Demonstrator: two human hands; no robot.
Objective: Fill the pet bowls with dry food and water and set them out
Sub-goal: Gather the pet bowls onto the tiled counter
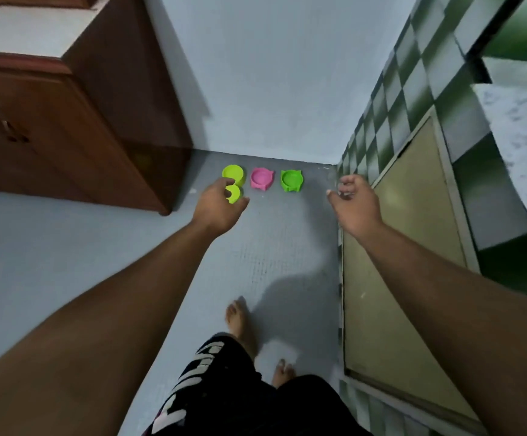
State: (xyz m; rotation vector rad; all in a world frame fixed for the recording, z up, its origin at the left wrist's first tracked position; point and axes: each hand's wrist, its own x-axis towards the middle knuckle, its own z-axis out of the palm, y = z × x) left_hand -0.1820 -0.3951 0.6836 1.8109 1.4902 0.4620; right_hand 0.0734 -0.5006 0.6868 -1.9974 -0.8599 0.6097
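Three pet bowls, yellow-green (233, 174), pink (262, 178) and green (291, 180), sit in a row on the grey floor (281, 247) against the wall (271, 89). A brown cabinet (67, 127) bounds the left, a tiled counter front (413, 105) the right. The left hand (219, 204) has its grip closed on a small yellow-green bowl (233, 195); the right hand (352, 201) hangs loosely curled, empty.

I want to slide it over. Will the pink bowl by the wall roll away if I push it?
Probably not: the pink bowl looks low and wide, sitting flat on the floor. It seems to be thin plastic, so likely light and quick to slide.
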